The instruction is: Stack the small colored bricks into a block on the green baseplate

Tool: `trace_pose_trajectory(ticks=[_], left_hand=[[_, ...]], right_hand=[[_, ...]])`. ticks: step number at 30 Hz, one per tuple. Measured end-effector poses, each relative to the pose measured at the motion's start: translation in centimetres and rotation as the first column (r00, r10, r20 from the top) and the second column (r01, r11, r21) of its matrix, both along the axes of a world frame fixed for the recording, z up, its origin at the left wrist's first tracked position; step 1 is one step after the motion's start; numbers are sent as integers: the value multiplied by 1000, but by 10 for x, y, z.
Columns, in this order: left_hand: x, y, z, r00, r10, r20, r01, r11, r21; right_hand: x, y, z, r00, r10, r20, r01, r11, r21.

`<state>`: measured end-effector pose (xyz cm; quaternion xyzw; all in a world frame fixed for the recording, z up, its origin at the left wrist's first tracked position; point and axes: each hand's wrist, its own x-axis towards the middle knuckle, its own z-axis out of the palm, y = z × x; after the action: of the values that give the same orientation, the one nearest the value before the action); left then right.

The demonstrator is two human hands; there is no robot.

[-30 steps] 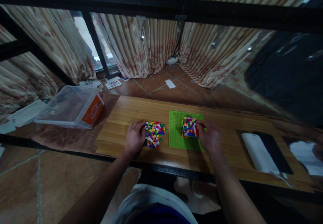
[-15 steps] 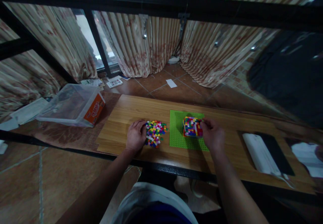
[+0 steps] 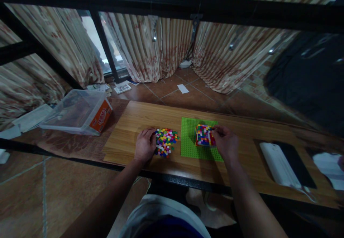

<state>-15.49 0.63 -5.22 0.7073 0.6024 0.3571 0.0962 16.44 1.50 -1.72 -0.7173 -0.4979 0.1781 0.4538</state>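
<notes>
From the head camera, we see our left hand (image 3: 145, 145) resting, fingers curled, against the left edge of the loose bricks (image 3: 164, 142); we can't make out whether it pinches one. Our right hand (image 3: 226, 143) bends its fingertips onto the right edge of the brick block (image 3: 203, 135), hiding any piece between them. The block sits on the green baseplate (image 3: 188, 146), probably for steadiness, with the loose pile seemingly beside it for easy reach. We count one block, one baseplate, one clear tub (image 3: 70, 112); the loose bricks are too many to count.
</notes>
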Motion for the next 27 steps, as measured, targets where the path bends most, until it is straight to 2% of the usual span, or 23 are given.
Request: trace_pose_trajectory(ticks=[4,11,14,16,18,21,24,27], left_hand=[[0,-1,1,1000,-5,1,5,1000,-13],[-1,0,1,1000,-7,-10,7,1000,-12],[-1,1,-1,1000,-7,-8,7,1000,-5],[-2,2,-1,1000,-10,-8,10,1000,4],[-2,1,-2,1000,-13,-10,13,1000,6],[-2,1,-1,1000,-8,-13,8,1000,1],[-3,1,0,1000,-6,-17,6,1000,3],[-4,2,0,1000,-13,-17,14,1000,12]], right_hand=[[1,2,2,999,-11,-46,9,999,-42],[5,9,1,975,-24,-219,5,996,-89],[6,9,-1,974,-13,-225,-13,993,-115],[4,4,0,991,-28,-134,14,995,-99],[-2,-5,1,996,-74,48,75,997,-9],[-22,-22,-1,954,-106,279,80,991,105],[-44,-35,-7,936,-70,346,57,997,47],[-55,-38,-14,941,-47,336,47,999,7]])
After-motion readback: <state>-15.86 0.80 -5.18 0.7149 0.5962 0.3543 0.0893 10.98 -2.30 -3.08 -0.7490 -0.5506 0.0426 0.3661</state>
